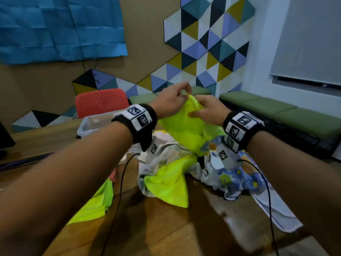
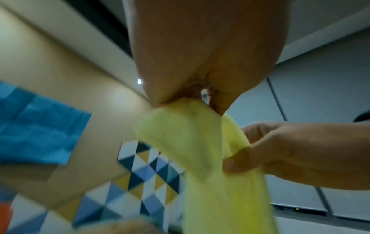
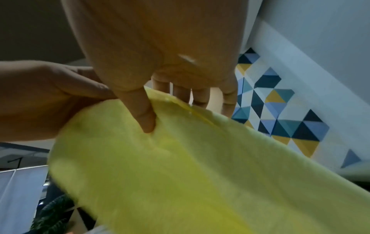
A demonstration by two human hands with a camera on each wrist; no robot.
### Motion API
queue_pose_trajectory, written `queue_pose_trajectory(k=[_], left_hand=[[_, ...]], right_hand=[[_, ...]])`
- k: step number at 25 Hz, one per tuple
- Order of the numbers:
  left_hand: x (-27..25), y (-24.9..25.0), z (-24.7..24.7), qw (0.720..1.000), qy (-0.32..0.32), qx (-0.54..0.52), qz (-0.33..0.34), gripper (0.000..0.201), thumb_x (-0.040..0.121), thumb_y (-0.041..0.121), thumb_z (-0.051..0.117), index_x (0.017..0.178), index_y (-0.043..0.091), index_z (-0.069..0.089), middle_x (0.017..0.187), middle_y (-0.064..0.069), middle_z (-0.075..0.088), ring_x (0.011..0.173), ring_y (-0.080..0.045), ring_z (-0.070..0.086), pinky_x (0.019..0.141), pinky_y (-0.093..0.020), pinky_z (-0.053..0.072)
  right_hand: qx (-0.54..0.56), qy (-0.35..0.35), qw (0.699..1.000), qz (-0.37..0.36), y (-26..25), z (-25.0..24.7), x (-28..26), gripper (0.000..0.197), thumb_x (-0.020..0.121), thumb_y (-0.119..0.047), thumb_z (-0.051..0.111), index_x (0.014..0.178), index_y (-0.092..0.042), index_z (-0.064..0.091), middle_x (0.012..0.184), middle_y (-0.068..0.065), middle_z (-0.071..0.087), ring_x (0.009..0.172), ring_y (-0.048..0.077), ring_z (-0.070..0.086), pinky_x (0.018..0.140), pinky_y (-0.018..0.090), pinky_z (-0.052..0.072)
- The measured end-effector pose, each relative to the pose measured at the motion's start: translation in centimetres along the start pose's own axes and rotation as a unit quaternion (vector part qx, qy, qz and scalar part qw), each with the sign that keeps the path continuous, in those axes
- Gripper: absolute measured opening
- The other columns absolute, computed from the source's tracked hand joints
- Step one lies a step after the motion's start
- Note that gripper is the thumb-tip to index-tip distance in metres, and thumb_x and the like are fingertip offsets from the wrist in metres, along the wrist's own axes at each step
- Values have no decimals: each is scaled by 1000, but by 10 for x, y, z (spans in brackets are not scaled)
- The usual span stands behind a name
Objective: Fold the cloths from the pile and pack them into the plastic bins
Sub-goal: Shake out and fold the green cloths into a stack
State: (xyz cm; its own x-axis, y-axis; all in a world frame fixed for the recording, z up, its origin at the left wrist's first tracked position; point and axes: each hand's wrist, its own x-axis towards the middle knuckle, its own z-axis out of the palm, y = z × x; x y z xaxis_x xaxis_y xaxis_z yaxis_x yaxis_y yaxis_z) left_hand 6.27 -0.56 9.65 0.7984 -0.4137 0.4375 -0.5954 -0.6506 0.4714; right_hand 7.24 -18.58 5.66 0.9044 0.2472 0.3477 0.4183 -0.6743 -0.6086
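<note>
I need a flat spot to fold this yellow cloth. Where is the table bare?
Bare wood lies nearest you, between the yellow cloth on the left and the white cloth on the right. Beyond it the cloth pile and clear bin crowd the table.

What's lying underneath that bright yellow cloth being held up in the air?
Below the yellow cloth, pinched by the left hand and right hand, lies a pile: a pale patterned cloth, another yellow one, and a blue floral cloth. Whatever lies deeper is covered.
</note>
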Motion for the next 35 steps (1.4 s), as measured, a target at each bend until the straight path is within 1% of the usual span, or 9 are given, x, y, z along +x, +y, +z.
queue_pose_trajectory(k=[2, 6, 14, 18, 23, 26, 31, 33, 35], left_hand=[[11, 10, -37, 999, 5, 46, 8, 2, 98, 22, 58, 99, 22, 59, 76, 8, 48, 65, -7, 45, 55, -24, 33], [28, 18, -100, 975, 7, 222, 16, 33, 73, 32, 85, 100, 19, 72, 93, 1, 55, 88, -20, 56, 71, -28, 41], [33, -11, -205, 923, 166, 340, -72, 33, 69, 33, 64, 89, 9, 77, 88, -23, 67, 89, -41, 63, 76, -44, 52], [25, -28, -232, 961, 133, 202, -132, 26, 73, 38, 70, 75, 12, 65, 74, -14, 57, 76, -27, 55, 62, -31, 38], [15, -36, -234, 971, 186, 29, -148, 26, 93, 30, 70, 90, 4, 70, 74, -5, 68, 64, -14, 63, 59, -25, 50], [6, -35, -221, 946, 190, -115, -235, 43, 97, 40, 62, 119, 3, 61, 91, -5, 68, 67, -13, 67, 51, -28, 51], [-17, -40, -215, 902, -2, -332, -276, 45, 87, 49, 70, 106, 8, 69, 90, -8, 75, 71, -19, 74, 57, -31, 60], [-32, -57, -200, 897, -125, -314, -287, 42, 80, 23, 81, 114, 5, 67, 112, -19, 73, 89, -29, 75, 71, -41, 63], [-44, -79, -178, 891, -157, -278, -322, 36, 85, -6, 66, 120, 2, 62, 122, -24, 68, 98, -38, 72, 77, -50, 62]], right_hand=[[-29, 17, 999, -12, -15, -18, 16, 14, 87, -28, 75, 82, -17, 66, 74, 1, 63, 69, 17, 57, 66, 33, 44], [-77, 27, 997, -1, -18, -33, 27, 9, 83, -22, 75, 88, -17, 69, 89, 10, 70, 84, 28, 66, 75, 40, 54], [93, 52, 989, 105, 8, -72, 27, 18, 80, -19, 81, 97, -15, 74, 103, 16, 73, 99, 35, 68, 89, 52, 56], [358, 115, 920, 114, 6, -98, 32, 20, 90, -17, 69, 110, -19, 72, 114, 13, 72, 110, 34, 66, 98, 56, 50], [285, 174, 935, 121, 6, -99, 50, 41, 84, -55, 68, 99, -16, 72, 110, 13, 73, 103, 34, 69, 95, 56, 53], [296, 138, 927, 183, -1, -98, 52, 79, 70, -68, 69, 121, -9, 65, 117, 14, 70, 103, 34, 68, 94, 53, 54], [466, -52, 873, 134, -30, -94, 27, 37, 97, -11, 39, 125, -7, 63, 120, 17, 70, 99, 30, 72, 79, 47, 61], [504, -74, 851, 127, -31, -94, 28, 37, 96, -6, 38, 124, -3, 62, 123, 21, 67, 101, 33, 71, 79, 45, 61], [487, -69, 861, 130, -27, -90, 30, 31, 99, -5, 45, 126, -3, 60, 125, 23, 65, 100, 34, 71, 79, 45, 60]])
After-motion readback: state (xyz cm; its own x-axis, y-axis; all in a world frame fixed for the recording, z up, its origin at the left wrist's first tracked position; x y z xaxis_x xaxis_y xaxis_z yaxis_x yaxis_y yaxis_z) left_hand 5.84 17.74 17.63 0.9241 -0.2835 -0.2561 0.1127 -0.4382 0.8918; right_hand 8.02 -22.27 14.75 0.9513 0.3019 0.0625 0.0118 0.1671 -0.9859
